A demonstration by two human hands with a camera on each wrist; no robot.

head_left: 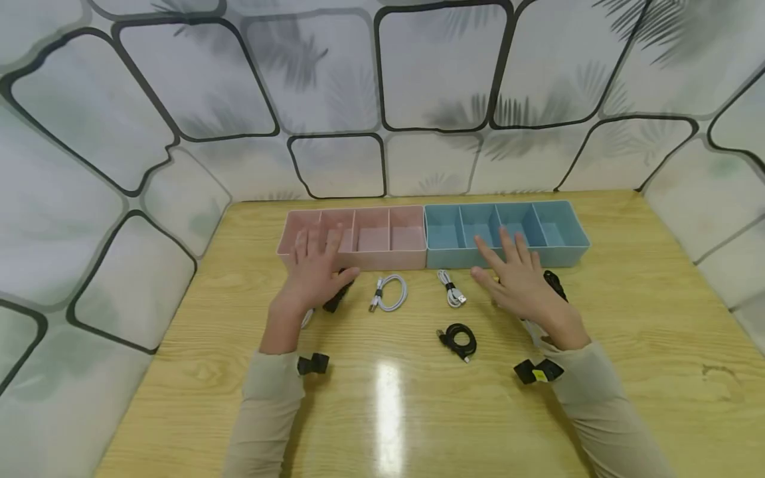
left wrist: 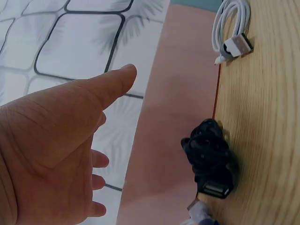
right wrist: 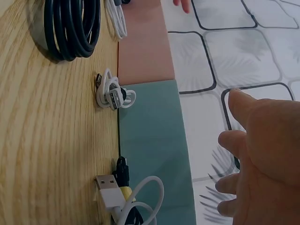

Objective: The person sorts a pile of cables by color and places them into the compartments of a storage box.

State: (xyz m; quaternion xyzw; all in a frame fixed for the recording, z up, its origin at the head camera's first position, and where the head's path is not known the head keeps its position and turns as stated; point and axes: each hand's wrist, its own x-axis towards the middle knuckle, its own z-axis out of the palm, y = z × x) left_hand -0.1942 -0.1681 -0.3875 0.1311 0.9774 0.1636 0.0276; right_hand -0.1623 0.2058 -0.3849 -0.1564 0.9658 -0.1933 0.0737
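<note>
My left hand is held over the front of the pink divided box, fingers spread and nothing in them. Below its thumb lies a bundled black cable, with a white cable partly hidden by the wrist. Over the front edge of the blue divided box, my right hand is also spread, holding nothing. Beneath and beside it are a black cable and a white USB cable, both partly covered in the head view. Both boxes show bare compartments where the hands do not hide them.
Between the hands lie a coiled white cable, a bundled white cable and, nearer me, a coiled black cable. The wooden table ends at a patterned backdrop behind the boxes, which stand end to end.
</note>
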